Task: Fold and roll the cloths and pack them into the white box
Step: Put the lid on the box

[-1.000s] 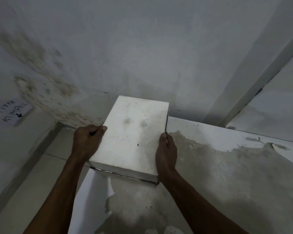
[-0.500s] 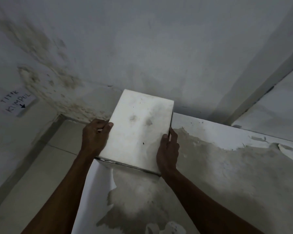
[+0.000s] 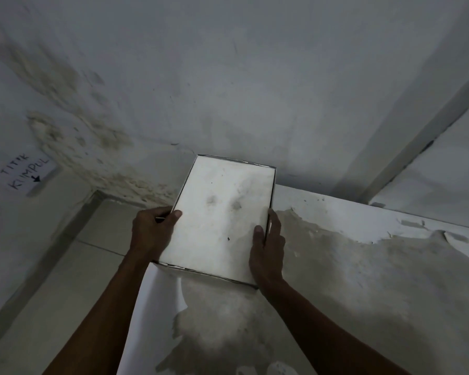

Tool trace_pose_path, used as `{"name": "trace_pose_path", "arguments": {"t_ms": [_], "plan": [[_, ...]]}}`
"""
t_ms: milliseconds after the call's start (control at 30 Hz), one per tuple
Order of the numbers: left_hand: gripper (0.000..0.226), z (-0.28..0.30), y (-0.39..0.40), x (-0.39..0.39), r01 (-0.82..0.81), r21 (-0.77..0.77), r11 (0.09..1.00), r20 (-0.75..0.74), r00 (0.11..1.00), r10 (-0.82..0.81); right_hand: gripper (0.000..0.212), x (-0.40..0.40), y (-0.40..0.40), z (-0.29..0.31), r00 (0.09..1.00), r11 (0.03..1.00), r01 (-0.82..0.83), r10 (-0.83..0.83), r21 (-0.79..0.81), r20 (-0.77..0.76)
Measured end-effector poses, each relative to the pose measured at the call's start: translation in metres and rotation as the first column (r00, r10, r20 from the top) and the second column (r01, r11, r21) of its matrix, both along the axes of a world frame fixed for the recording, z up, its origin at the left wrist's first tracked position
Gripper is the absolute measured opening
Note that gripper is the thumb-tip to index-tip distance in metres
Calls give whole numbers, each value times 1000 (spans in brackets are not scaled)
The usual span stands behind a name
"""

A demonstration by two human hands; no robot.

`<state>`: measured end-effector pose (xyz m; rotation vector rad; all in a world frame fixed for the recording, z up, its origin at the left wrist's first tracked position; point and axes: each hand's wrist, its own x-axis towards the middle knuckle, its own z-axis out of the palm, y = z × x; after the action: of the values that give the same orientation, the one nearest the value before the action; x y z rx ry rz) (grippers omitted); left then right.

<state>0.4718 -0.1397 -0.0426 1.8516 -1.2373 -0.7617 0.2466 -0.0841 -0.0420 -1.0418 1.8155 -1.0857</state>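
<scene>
Head view — both hands grip white box (image 3: 222,217): left hand (image 3: 150,231), right hand (image 3: 267,249).

White box (image 3: 222,220) smudged grey; white table (image 3: 363,266) peeled to mottled beige.

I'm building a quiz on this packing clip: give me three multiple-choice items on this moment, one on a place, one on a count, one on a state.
1. Where is the white box?
A. at the table's far left corner
B. on the floor
C. on a chair

2. How many hands hold it?
A. none
B. one
C. two

3. The box is:
A. lidless
B. closed
C. crushed flat

Answers: 1 A, it sits on the worn table by the wall. 2 C, the left hand and right hand grip opposite sides. 3 B, its flat lid covers the top.
</scene>
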Motion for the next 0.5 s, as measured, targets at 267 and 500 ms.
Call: {"name": "trace_pose_path", "arguments": {"t_ms": [267, 500], "plan": [[20, -1, 7, -9, -10, 11, 1000, -4, 1000, 10, 50, -9, -1, 5, 998, 998, -59, 59, -6, 0], [16, 3, 6, -15, -60, 0, 998, -8, 998, 60, 54, -21, -2, 9, 987, 987, -161, 161, 22, 0]]}}
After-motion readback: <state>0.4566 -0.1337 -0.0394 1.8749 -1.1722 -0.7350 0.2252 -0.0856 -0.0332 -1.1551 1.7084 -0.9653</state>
